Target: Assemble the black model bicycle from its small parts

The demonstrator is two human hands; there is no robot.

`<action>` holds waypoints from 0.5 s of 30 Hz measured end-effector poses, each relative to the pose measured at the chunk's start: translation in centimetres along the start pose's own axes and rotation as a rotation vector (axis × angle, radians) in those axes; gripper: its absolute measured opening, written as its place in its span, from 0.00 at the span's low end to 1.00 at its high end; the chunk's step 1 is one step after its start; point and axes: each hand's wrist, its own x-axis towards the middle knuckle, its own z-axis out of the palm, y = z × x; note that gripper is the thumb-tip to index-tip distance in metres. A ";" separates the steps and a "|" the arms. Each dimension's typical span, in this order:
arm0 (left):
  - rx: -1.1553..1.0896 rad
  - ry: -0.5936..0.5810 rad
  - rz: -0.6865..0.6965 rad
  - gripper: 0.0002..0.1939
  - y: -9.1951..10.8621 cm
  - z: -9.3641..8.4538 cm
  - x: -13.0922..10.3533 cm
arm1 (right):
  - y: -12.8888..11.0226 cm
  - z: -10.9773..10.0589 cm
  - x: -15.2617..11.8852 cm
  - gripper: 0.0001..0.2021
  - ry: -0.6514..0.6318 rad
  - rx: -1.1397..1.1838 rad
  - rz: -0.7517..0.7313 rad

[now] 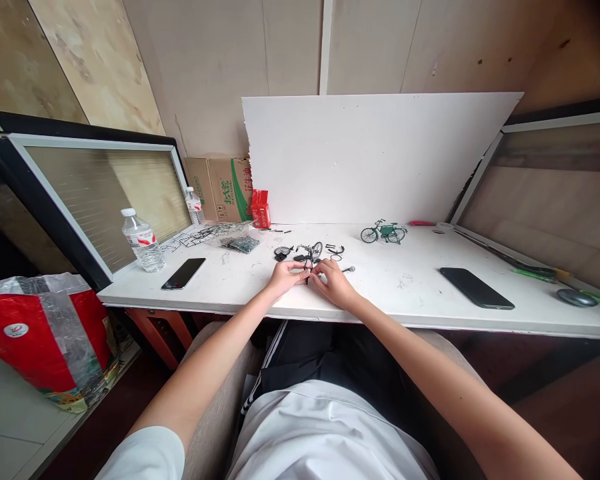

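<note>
At the desk's front, a partly built black model bicycle with a spoked wheel is pinched between my two hands. My left hand is closed on its near side, thumb and fingertips together. Pressing in from the other side, my right hand is also closed on it, its fingertips almost meeting the left ones. The small part between the fingertips is mostly hidden. A loose wheel lies to the left, several curved black pieces to the right, and a small round-ended part beside my right hand.
A green model bicycle stands at back right. Phones lie left and right. A bag of small parts, black sprue frames, water bottle, red box and carton occupy the left. A white board stands behind.
</note>
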 end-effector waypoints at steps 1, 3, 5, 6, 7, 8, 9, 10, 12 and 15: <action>-0.004 0.005 -0.005 0.28 0.0 0.0 0.0 | 0.0 0.0 0.0 0.07 -0.003 0.001 -0.001; -0.007 0.012 -0.015 0.28 0.1 -0.1 0.0 | -0.1 0.0 0.0 0.08 -0.007 -0.001 -0.001; -0.005 0.009 -0.014 0.28 0.1 0.0 0.0 | -0.2 0.0 -0.1 0.08 -0.011 -0.009 0.000; 0.003 0.003 -0.010 0.28 0.1 0.0 -0.1 | -0.2 0.0 -0.1 0.07 -0.014 -0.015 -0.001; 0.017 -0.004 -0.004 0.28 0.2 0.0 -0.1 | -0.2 0.0 0.0 0.07 -0.019 -0.023 -0.003; 0.035 -0.012 0.003 0.27 0.2 0.0 -0.1 | -0.3 0.0 0.0 0.07 -0.025 -0.031 -0.006; 0.056 -0.021 0.011 0.27 0.2 0.1 -0.2 | -0.3 0.0 0.0 0.06 -0.032 -0.041 -0.011; 0.078 -0.031 0.023 0.26 0.3 0.1 -0.2 | -0.4 -0.1 0.0 0.06 -0.039 -0.051 -0.016; 0.118 -0.052 0.053 0.24 0.5 0.2 -0.3 | -0.5 -0.1 0.1 0.06 -0.056 -0.068 -0.024; 0.155 -0.077 0.088 0.22 0.8 0.4 -0.5 | -0.6 -0.2 0.1 0.07 -0.070 -0.078 -0.028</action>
